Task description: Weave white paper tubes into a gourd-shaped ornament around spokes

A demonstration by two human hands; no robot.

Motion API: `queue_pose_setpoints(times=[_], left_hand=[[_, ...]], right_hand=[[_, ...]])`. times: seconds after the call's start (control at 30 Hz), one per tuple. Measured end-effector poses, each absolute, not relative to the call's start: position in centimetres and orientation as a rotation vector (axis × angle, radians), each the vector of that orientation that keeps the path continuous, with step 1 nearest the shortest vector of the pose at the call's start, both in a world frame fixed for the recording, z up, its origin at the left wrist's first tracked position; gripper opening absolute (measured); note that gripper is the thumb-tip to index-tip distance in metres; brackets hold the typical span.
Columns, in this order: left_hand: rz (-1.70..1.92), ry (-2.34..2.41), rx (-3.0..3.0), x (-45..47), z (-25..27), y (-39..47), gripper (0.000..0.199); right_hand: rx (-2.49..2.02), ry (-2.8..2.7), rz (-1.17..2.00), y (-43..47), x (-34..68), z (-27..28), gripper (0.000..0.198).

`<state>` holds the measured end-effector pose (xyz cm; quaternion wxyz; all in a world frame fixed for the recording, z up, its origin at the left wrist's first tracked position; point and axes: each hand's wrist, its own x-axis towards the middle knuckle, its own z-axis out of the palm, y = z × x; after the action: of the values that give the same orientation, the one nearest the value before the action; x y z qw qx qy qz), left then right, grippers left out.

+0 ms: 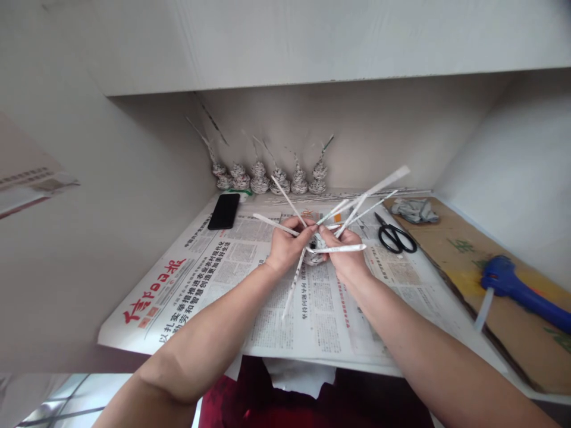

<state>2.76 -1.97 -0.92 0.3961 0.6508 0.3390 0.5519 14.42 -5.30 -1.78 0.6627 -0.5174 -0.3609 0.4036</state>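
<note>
Between my two hands is a small woven piece (pixel 316 257) of rolled newspaper, with several thin paper strips (pixel 292 286) sticking out of it in all directions. My left hand (pixel 288 241) grips its left side, thumb and fingers pinched on the paper strips near the centre. From the other side my right hand (pixel 345 246) pinches the strips, its thumb meeting the left thumb at the top. One wide strip (pixel 383 181) rises to the upper right. The hands cover most of the woven body.
Several gourd-shaped woven paper pieces (pixel 259 177) stand along the back wall. A black phone (pixel 223 211) lies left on the newspaper (pixel 214 297). Black-handled scissors (pixel 396 236) lie right; beyond are crumpled paper (pixel 416 210), cardboard (pixel 459 249) and a blue glue gun (pixel 520 288). A shelf (pixel 330 41) hangs overhead.
</note>
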Motion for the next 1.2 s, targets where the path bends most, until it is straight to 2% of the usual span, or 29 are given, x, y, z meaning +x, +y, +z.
queue_pose_setpoints(times=[0.13,0.33,0.67,0.97,1.1,1.2], left_hand=[[1.386,0.811,1.962,1.7,-0.4,-1.6,0.011],[1.331,0.678,2.162,0.9,0.2,-1.3,0.014],[1.180,0.723,2.131,0.3,0.7,-0.9,0.015],[1.153,0.697,2.072,0.0,0.9,-0.6,0.016],[1.077,0.908,1.804,0.2,1.2,-1.0,0.017],[1.082,1.012,1.699,0.6,1.0,-1.0,0.026]], right_hand=[[-1.168,-0.760,0.934,-5.1,14.4,-1.8,0.025],[-1.135,-0.771,0.985,-5.1,14.5,-1.8,0.023],[-1.134,-0.681,1.089,-5.6,14.5,-0.5,0.016],[-1.124,-0.670,1.050,-5.8,14.2,-0.4,0.025],[-1.121,-0.669,1.000,-5.7,14.1,-0.8,0.026],[-1.120,-0.688,0.985,-5.8,14.0,-0.9,0.025]])
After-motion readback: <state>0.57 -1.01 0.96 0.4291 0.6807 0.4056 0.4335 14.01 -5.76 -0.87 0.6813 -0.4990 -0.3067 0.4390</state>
